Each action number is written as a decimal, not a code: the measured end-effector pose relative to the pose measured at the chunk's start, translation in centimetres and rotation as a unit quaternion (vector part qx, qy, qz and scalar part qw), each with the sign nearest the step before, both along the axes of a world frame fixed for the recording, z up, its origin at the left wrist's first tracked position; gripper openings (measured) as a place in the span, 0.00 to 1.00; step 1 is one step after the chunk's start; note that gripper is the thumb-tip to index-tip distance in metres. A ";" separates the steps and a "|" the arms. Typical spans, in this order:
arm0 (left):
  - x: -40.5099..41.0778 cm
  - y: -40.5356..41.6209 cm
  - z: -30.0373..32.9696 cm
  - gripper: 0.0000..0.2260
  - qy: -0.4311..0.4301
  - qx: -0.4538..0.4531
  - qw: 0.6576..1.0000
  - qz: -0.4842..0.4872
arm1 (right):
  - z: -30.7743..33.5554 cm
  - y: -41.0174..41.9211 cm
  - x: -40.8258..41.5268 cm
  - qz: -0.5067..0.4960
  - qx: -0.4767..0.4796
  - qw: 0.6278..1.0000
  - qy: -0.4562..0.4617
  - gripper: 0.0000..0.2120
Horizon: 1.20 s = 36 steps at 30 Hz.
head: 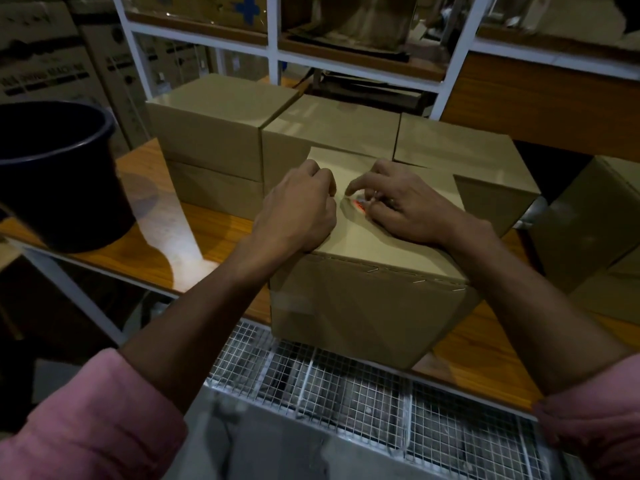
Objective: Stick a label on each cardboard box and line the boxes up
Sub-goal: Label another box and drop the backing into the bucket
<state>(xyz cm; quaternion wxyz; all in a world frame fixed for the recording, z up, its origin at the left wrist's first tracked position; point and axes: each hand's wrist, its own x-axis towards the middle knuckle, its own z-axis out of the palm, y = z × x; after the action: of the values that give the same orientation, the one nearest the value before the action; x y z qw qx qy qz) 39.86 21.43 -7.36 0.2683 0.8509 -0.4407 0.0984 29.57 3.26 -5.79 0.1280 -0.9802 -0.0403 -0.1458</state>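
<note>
Label (358, 204) between both hands (301, 206) atop box (367, 299).

Label (358, 204) mostly hidden under right hand (401, 206) fingers; only red-white sliver shows, print unreadable. Left hand (299, 209) fingertips curled out of sight, contents cannot tell. Dark bucket (59, 174) cut off by left edge. Box at far right (595, 230) cut by frame edge. Printing on background cartons (41, 64) too blurred to read.

Dim storeroom, white shelving (273, 36), wooden table (221, 230)
</note>
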 end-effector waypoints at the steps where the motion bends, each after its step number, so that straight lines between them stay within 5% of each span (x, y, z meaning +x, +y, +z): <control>1: 0.0 0.0 0.0 0.11 -0.002 -0.004 1.000 0.000 | 0.0 0.0 -0.1 0.000 0.002 1.000 -0.001 0.16; 7: 0.1 0.1 -0.1 0.11 -0.005 -0.008 1.000 0.004 | -0.1 -0.2 -0.3 -0.012 0.039 0.998 -0.040 0.08; 11: 0.1 0.0 -0.2 0.11 -0.001 -0.011 1.000 0.004 | 0.0 -0.5 -0.6 -0.037 0.130 0.989 -0.057 0.15; 19: 0.0 0.0 -0.1 0.11 0.000 -0.007 1.000 0.005 | -0.2 -0.7 -0.3 -0.014 0.060 0.998 -0.019 0.21; 27: 0.0 0.0 -0.1 0.11 0.004 -0.003 1.000 0.005 | 0.0 -0.3 -0.3 -0.002 0.017 1.000 -0.016 0.12; 36: 0.0 0.0 0.1 0.11 0.001 0.001 1.000 0.007 | 0.1 -0.5 -0.2 -0.001 0.010 1.000 -0.003 0.15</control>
<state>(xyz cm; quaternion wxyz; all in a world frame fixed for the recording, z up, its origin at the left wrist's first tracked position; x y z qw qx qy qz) 39.84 21.46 -7.28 0.2677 0.8545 -0.4341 0.0992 29.40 2.71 -5.67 0.1372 -0.9786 -0.0378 -0.1489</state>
